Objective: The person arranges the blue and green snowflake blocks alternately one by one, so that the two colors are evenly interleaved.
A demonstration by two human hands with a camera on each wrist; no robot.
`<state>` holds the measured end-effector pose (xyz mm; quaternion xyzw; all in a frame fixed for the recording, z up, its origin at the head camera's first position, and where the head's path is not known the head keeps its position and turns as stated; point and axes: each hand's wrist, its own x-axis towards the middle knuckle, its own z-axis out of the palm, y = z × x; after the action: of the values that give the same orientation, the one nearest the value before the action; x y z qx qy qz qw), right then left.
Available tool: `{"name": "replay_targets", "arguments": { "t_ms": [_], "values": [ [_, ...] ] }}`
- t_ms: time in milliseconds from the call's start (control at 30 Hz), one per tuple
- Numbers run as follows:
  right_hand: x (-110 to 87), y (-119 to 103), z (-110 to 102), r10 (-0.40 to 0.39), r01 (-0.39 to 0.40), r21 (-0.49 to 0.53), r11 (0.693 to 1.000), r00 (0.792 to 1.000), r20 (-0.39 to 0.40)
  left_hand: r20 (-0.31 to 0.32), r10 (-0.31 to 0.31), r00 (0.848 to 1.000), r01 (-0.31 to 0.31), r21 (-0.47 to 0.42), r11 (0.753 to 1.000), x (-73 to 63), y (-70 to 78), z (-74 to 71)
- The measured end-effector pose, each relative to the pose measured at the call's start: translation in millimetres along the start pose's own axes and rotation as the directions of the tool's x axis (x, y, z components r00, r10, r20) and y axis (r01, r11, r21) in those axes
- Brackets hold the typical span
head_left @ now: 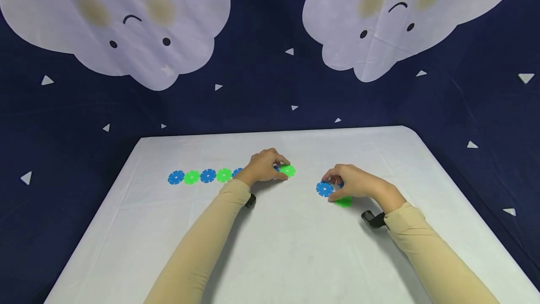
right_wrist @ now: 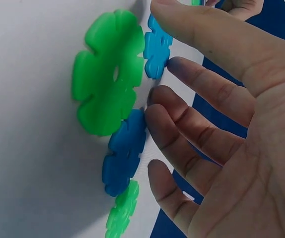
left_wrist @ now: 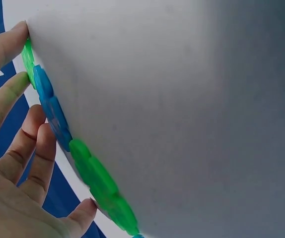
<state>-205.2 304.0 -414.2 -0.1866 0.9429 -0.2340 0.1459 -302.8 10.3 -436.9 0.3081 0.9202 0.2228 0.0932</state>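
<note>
My left hand [head_left: 263, 165] is at the right end of a row of flat, notched plastic snowflake discs. Its thumb and index finger pinch the opposite edges of a green snowflake disc [head_left: 288, 171]. Beside that, a blue disc [left_wrist: 53, 109] lies under the other fingers. To the right, my right hand [head_left: 352, 182] holds a blue snowflake disc [head_left: 325, 189] between thumb and index finger. Near its palm are a larger-looking green disc [right_wrist: 110, 74], another blue disc [right_wrist: 125, 153] and a further green disc [right_wrist: 122, 210], partly hidden from the head view.
The row runs leftward in alternating blue and green, from a blue disc [head_left: 176, 177] and a green disc [head_left: 191, 177] onward; my left hand covers part of it. Everything lies on a white-covered table [head_left: 270, 247]. Behind it hangs a dark blue cloth [head_left: 261, 60] with clouds.
</note>
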Motion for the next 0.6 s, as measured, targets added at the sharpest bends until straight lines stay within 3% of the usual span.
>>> {"name": "replay_targets", "arguments": {
  "t_ms": [600],
  "values": [
    [4.4,4.5,4.9,-0.013,0.013,-0.015,1.0,0.999,-0.039,-0.018,-0.027,0.999,0.027,-0.008,1.0,-0.1,2.5,3.5]
  ]
}}
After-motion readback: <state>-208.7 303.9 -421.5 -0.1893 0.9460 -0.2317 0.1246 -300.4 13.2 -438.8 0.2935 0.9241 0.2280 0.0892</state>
